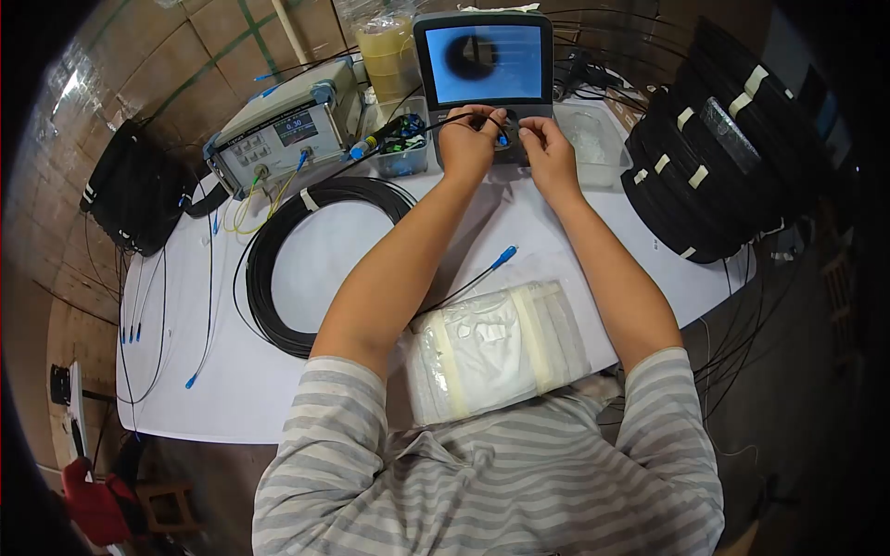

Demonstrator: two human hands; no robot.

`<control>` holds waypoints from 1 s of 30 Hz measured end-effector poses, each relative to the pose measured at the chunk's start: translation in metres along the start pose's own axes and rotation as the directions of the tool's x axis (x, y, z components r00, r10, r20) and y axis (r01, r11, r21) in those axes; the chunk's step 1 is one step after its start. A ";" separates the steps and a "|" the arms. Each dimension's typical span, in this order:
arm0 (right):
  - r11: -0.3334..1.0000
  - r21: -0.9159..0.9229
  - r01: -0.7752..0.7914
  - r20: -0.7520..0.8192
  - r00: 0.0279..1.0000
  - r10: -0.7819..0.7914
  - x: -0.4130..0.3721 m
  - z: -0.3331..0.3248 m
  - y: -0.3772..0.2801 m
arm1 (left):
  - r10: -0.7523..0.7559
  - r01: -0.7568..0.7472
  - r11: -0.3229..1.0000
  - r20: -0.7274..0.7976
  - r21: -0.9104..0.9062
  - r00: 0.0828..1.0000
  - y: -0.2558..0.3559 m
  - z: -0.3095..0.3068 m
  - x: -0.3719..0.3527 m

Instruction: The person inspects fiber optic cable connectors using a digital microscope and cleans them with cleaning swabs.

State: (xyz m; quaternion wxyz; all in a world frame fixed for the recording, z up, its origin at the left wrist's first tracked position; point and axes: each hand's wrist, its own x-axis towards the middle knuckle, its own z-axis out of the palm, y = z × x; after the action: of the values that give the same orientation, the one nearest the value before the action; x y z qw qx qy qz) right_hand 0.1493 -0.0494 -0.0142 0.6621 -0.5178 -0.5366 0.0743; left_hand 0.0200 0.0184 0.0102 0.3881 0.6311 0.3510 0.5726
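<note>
While both hands meet at the foot of the screen unit (487, 65), black cable: it runs sideways, its long axis slanting up from the left-hand bin to the left hand (466, 148), which is the nearer of the two.
Left hand: fingers and thumb closed in a pinch on the cable, just in front of the screen.
Right hand (553, 159): fingers curled, thumb close to the forefinger, just to the right of the left hand and apart from it; whether anything is pinched there, I cannot tell.
Blue piece (503, 141): between the two hands, low on the screen unit; its join to the cable cannot be made out.
Left-hand bin (376, 119): clear, just beside the screen unit, holding small blue, green and dark parts.
Right-hand bin (601, 177): clear, beyond the right hand, with pale, see-through stuff inside, too unclear to name.
Cable coil (266, 310): flat on the counter (213, 389), left of the left forearm.
Loose blue connector (504, 257): on the counter between the forearms, above the wrapped packet (491, 347).
</note>
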 end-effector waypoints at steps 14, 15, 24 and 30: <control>0.948 0.016 -0.317 0.181 0.934 0.309 -0.001 -0.009 -0.010 | 0.087 -0.088 0.994 -0.012 -0.071 0.996 -0.003 0.000 -0.003; 0.947 0.018 -0.321 0.188 0.931 0.313 -0.001 -0.009 -0.009 | 0.080 -0.080 0.993 -0.007 -0.083 0.997 -0.005 0.001 -0.002; 0.944 0.013 -0.330 0.189 0.928 0.321 0.000 -0.009 -0.009 | 0.055 -0.056 0.994 -0.006 -0.092 0.998 -0.009 0.002 0.001; 0.934 0.024 -0.357 0.195 0.918 0.346 0.000 -0.009 -0.009 | 0.089 -0.091 0.991 -0.020 -0.100 0.996 -0.009 0.002 0.001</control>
State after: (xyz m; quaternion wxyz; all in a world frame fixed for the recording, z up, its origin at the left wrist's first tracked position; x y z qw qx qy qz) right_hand 0.1518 -0.0587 -0.0059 0.5995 -0.5766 -0.4925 0.2562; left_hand 0.0224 0.0235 0.0030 0.3903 0.6214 0.2960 0.6115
